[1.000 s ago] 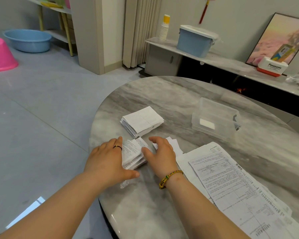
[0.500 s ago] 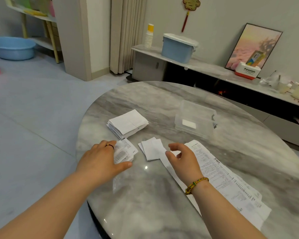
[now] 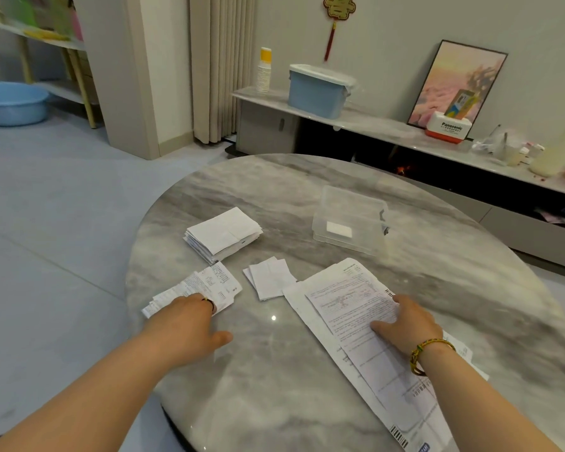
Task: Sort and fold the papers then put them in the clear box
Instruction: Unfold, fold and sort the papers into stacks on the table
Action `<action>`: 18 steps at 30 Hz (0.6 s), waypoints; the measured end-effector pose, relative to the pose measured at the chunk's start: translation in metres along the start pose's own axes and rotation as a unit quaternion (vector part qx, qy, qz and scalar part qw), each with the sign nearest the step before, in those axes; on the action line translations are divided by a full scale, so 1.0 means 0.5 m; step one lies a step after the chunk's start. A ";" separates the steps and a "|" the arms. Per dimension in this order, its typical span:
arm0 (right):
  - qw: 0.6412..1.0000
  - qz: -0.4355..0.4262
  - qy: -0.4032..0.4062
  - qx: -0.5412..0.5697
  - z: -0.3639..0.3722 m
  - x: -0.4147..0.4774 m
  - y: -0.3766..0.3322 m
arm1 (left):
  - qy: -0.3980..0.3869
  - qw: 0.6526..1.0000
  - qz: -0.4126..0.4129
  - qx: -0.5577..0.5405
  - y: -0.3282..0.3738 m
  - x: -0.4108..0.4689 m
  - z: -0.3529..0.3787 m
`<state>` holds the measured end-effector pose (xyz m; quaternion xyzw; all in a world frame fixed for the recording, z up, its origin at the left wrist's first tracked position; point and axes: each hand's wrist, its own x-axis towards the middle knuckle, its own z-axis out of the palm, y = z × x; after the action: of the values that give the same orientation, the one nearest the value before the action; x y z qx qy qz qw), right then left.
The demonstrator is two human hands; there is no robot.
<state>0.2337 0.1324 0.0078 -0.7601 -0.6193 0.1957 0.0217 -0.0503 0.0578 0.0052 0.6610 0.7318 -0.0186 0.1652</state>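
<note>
The printed receipts point(image 3: 209, 282) are pressed under the flattened left hand point(image 3: 190, 324), with nothing gripped. The large sheets point(image 3: 356, 308) are now covered by the spread right hand point(image 3: 405, 324), which was held loosely curled at their edge half a second ago. The clear box point(image 3: 349, 220) is seen beyond it.

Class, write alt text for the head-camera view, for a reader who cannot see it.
On a grey marble table, a person's left hand rests on small printed slips and the right hand on large printed sheets. Beyond lie a folded paper stack, smaller folded papers and a clear box.
</note>
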 end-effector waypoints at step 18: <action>0.982 0.022 0.027 0.187 -0.022 0.003 0.037 | 0.163 0.979 0.046 -0.111 0.036 0.008 -0.018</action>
<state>0.2548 0.1316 0.0122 -0.7609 -0.5546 0.2874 0.1759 -0.0349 0.0661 0.0158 0.6659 0.7149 0.1782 0.1171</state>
